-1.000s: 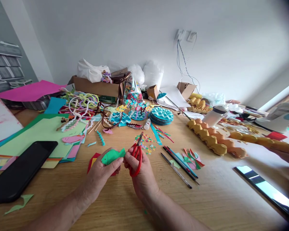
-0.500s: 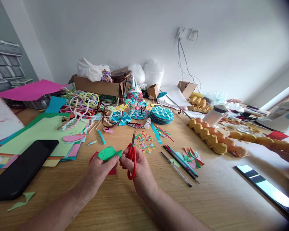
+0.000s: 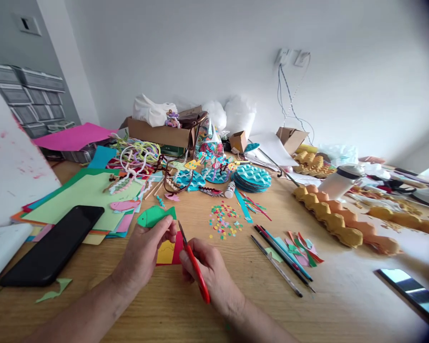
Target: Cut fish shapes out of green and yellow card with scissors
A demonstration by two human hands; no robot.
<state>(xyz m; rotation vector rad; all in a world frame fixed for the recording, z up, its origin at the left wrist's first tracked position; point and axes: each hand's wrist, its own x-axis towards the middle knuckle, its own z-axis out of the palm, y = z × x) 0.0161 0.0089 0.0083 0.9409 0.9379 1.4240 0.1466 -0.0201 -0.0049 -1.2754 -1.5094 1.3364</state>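
A green paper fish (image 3: pixel 153 217) with a drawn eye is pinched between the thumb and fingers of my left hand (image 3: pixel 148 245). My right hand (image 3: pixel 207 267) grips red-handled scissors (image 3: pixel 196 271), their blades pointing up and left, close to the fish's tail but apart from it. On the table below and between my hands lie a red paper piece (image 3: pixel 178 248) and a yellow paper piece (image 3: pixel 165 252) with drawn lines, partly hidden by my left hand. Beyond the hands, small confetti dots (image 3: pixel 224 220) are scattered on the wood.
Left are a black phone (image 3: pixel 53 245) and stacked coloured paper (image 3: pixel 78 195) with a pink paper fish (image 3: pixel 124 205). To the right lie pens (image 3: pixel 277 259), paper scraps (image 3: pixel 303 248), egg-carton strips (image 3: pixel 329 214) and another phone (image 3: pixel 411 290). Blue scalloped discs (image 3: pixel 252 178) stand behind.
The scissors have swung from upright to tilted left, and my right hand has lowered. My left hand has turned the green fish so its tail points right, uncovering the yellow paper. The view has shifted left.
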